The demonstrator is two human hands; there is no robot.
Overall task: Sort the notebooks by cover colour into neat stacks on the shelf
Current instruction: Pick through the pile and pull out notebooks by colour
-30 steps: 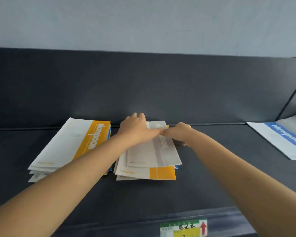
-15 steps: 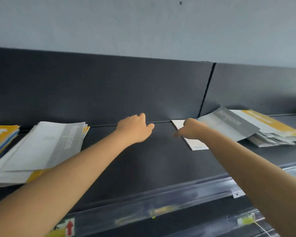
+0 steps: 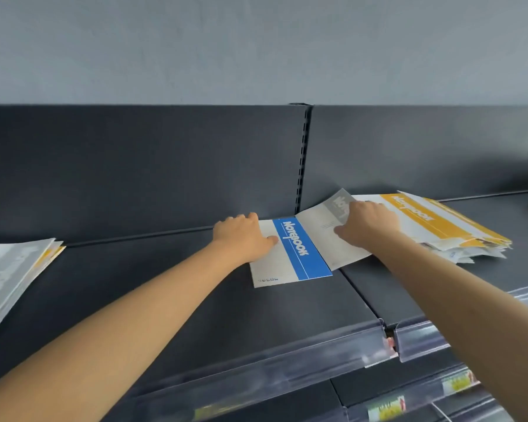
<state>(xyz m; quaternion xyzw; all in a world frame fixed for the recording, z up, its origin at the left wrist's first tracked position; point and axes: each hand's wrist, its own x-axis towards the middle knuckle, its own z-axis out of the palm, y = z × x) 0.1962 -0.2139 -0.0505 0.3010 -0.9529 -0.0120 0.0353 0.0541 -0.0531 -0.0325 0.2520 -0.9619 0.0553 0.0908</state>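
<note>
Resting on the grey notebook (image 3: 319, 239), right hand (image 3: 368, 223) hides its title (partly).

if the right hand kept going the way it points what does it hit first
Most likely the shelf's back panel, beside the slotted upright, though depth is unclear. The right hand rests on the grey notebook, pointing back-left.

Soft, even light comes from above and in front, rather dim, with no hard shadows. The wall (image 3: 256, 41) reads flat grey. Only faint, diffuse shading lies on the dark shelf (image 3: 165, 284) under the left forearm (image 3: 134, 324). The clear rail (image 3: 256, 370) shows pale glare streaks. Lettering on the blue notebook (image 3: 299, 248) is crisp, while the left stack (image 3: 9, 269) and the labels (image 3: 386, 408) are smeared. Wide-angle distortion bows the shelf lines and swells the forearm.
</note>
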